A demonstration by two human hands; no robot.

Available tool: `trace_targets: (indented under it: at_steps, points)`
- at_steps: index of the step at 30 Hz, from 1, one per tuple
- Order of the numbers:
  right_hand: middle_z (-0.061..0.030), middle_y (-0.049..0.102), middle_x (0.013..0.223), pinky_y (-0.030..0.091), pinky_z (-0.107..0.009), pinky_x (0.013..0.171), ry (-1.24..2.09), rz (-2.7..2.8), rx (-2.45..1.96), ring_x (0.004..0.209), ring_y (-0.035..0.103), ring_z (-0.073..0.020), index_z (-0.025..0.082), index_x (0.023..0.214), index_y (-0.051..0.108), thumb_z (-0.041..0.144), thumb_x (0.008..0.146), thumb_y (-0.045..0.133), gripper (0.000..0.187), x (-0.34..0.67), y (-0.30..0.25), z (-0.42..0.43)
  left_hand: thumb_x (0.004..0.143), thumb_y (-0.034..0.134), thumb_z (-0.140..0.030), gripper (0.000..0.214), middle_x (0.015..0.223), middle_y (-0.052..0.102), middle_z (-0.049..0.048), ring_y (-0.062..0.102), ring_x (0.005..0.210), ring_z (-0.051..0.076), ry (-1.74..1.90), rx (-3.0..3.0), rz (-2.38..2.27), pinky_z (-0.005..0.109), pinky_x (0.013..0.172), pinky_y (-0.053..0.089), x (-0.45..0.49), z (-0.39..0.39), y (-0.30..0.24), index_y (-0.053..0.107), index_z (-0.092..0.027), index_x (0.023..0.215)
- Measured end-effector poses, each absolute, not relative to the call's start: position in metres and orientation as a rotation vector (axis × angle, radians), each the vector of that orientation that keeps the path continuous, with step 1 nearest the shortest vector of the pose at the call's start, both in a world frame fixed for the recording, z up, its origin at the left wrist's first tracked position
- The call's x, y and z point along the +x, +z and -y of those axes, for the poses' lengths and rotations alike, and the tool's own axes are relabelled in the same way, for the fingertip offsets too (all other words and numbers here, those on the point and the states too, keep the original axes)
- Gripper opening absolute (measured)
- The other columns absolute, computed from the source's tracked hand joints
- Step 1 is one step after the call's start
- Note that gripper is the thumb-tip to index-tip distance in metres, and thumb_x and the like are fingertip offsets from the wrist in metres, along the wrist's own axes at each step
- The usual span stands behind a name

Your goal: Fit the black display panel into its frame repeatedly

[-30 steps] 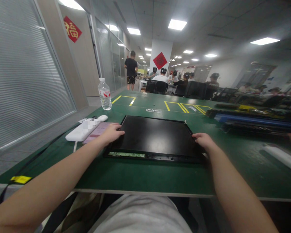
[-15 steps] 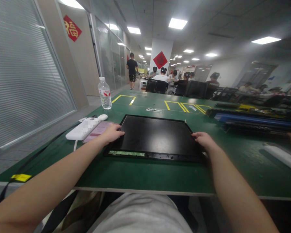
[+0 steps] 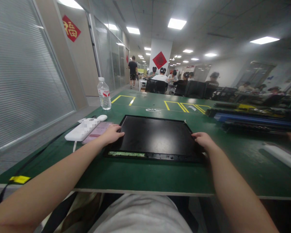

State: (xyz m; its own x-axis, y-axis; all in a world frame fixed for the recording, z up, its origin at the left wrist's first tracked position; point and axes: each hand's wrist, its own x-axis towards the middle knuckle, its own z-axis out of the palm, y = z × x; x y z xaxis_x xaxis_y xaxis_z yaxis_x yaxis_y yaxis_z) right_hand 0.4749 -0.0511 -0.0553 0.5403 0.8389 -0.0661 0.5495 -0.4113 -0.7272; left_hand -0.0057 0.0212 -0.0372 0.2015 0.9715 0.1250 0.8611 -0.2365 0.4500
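Screen (image 3: 157, 134) flat on green table (image 3: 145, 181), circuit strip (image 3: 126, 154) along near edge. Left hand (image 3: 113, 133) clamped on left edge, thumb on top; right hand (image 3: 203, 140) clamped on right edge. Since second ago, hands and screen unmoved; only background walker (image 3: 133, 68) farther off. Likely steady hold, work unchanged.

Screen panel (image 3: 157, 134): glossy black, pale grey glare mid-face; frame (image 3: 151, 118) black
Circuit strip (image 3: 127, 154): green, lighter flecks
Surface (image 3: 145, 179): dark green, pale front edge
Tape outlines (image 3: 127, 96): yellow
Bottle (image 3: 104, 97): clear; cap (image 3: 101, 79) white; label (image 3: 104, 93) whitish, red marks
Phone (image 3: 97, 132): pinkish-mauve display
Flat box (image 3: 80, 132): white, grey blocky patch
Strap (image 3: 3, 192): black; tag (image 3: 19, 179) yellow
Blurred pile (image 3: 249, 120): black, blue, yellow
Door diamond (image 3: 71, 28): red, gold character
Pillar diamond (image 3: 159, 60): red, darker motif
Blinds (image 3: 26, 81): grey, fine horizontal stripes
Wearer's shirt (image 3: 140, 215): whitish grey
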Motion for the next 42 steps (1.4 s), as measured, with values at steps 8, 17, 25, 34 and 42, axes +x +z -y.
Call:
trace_targets:
  at_steps: [8, 17, 25, 34, 42]
  points:
    - [-0.0098, 0.076, 0.091, 0.053, -0.025, 0.073, 0.585, 1.111, -2.147, 0.079, 0.069, -0.0191, 0.015, 0.112, 0.077, -0.002, 0.07, 0.056, 0.05, 0.472, -0.051, 0.054, 0.08, 0.057, -0.047, 0.056, 0.145, 0.058, 0.0193, 0.051, 0.136, 0.036, 0.545, 2.196, -1.729, 0.041, 0.117, 0.035, -0.008, -0.022, -0.04, 0.07, -0.012, 0.122]
    - [-0.0099, 0.077, 0.092, 0.055, -0.027, 0.077, 0.573, 1.105, -2.146, 0.08, 0.071, -0.0205, 0.015, 0.11, 0.078, -0.001, 0.068, 0.058, 0.05, 0.474, -0.054, 0.052, 0.083, 0.055, -0.048, 0.057, 0.146, 0.056, 0.0189, 0.049, 0.139, 0.035, 0.488, 2.246, -1.737, 0.04, 0.117, 0.035, -0.006, -0.021, -0.038, 0.069, -0.013, 0.126]
    - [-0.0094, 0.078, 0.096, 0.055, -0.028, 0.083, 0.461, 1.188, -2.162, 0.09, 0.072, -0.0226, 0.018, 0.098, 0.08, -0.002, 0.064, 0.061, 0.044, 0.473, -0.057, 0.05, 0.081, 0.061, -0.061, 0.08, 0.159, 0.04, 0.0264, 0.035, 0.148, 0.044, 0.254, 2.451, -1.526, 0.053, 0.117, 0.03, -0.007, -0.003, -0.026, 0.056, -0.014, 0.146]
    - [-0.0104, 0.078, 0.098, 0.055, -0.029, 0.079, 0.518, 1.16, -2.175, 0.085, 0.072, -0.0222, 0.017, 0.104, 0.079, -0.003, 0.067, 0.056, 0.048, 0.471, -0.055, 0.053, 0.075, 0.076, -0.056, 0.071, 0.156, 0.051, 0.0126, 0.047, 0.142, 0.033, 0.264, 2.506, -1.096, 0.043, 0.118, 0.034, -0.012, 0.01, -0.008, 0.065, -0.026, 0.138]
    - [-0.0107, 0.077, 0.105, 0.054, -0.029, 0.082, 0.499, 1.187, -2.175, 0.092, 0.072, -0.023, 0.017, 0.104, 0.08, -0.003, 0.068, 0.055, 0.048, 0.47, -0.054, 0.053, 0.071, 0.082, -0.048, 0.071, 0.149, 0.057, 0.0114, 0.053, 0.136, 0.031, 0.304, 2.534, -0.963, 0.039, 0.114, 0.039, -0.01, 0.01, -0.005, 0.065, -0.027, 0.137]
